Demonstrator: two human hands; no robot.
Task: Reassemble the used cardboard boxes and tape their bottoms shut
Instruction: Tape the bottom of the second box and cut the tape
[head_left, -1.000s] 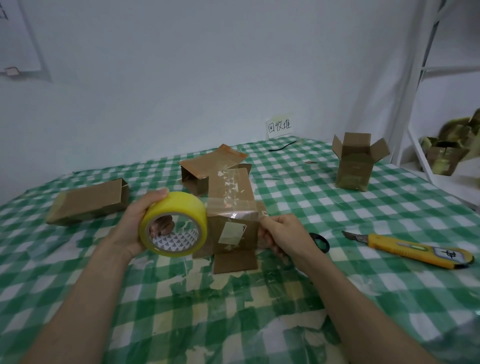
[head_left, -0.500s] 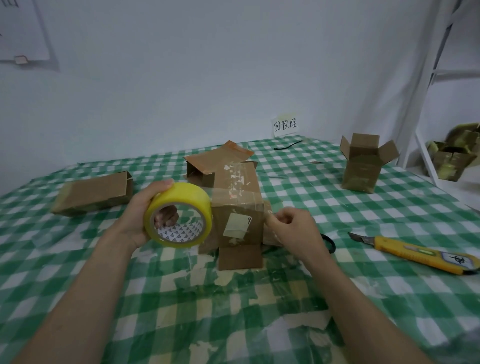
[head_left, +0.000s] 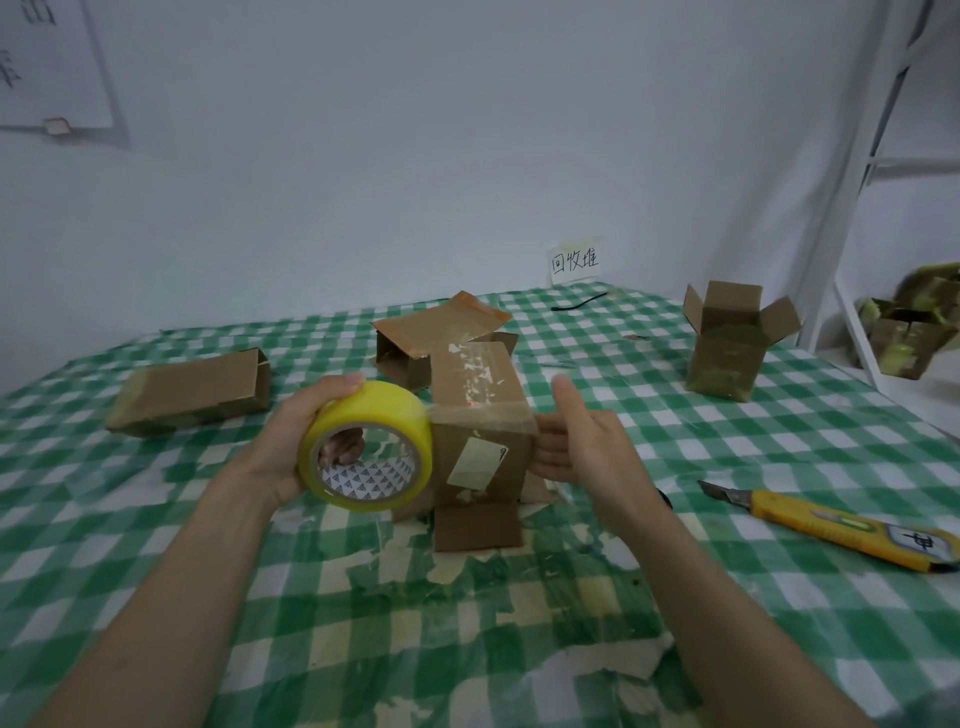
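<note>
1. The cardboard box (head_left: 480, 415) is standing on the table (head_left: 571, 597) between the two hands, its lower flaps splaying out onto the checked cloth and old tape scraps and a pale label showing on its faces.
2. A strip of clear tape (head_left: 483, 415) is stretching from the yellow tape roll (head_left: 366, 447) across the box's near upper edge, towards the right hand.
3. The left hand (head_left: 291, 441) is gripping the roll just left of the box, thumb over the top of the roll and fingers curling through its core.
4. The right hand (head_left: 582, 441) is lying open against the box's right side, fingers straight and pressing on the cardboard where the tape is ending, thumb pointing up.
5. Just beyond the left hand's thumb, a second box (head_left: 436, 340) is lying on its side with its open end facing the camera, touching or nearly touching the back of the taped box.
6. Well to the left of the left hand, a flattened box (head_left: 192, 392) is lying on the cloth.
7. To the right of the right hand, near the wrist, a yellow utility knife (head_left: 831, 525) is lying with its blade pointing towards the hand.
8. Far beyond the right hand, an upright box (head_left: 730, 348) is standing with its top flaps open, and a handwritten note (head_left: 574, 260) is sticking to the wall behind.
</note>
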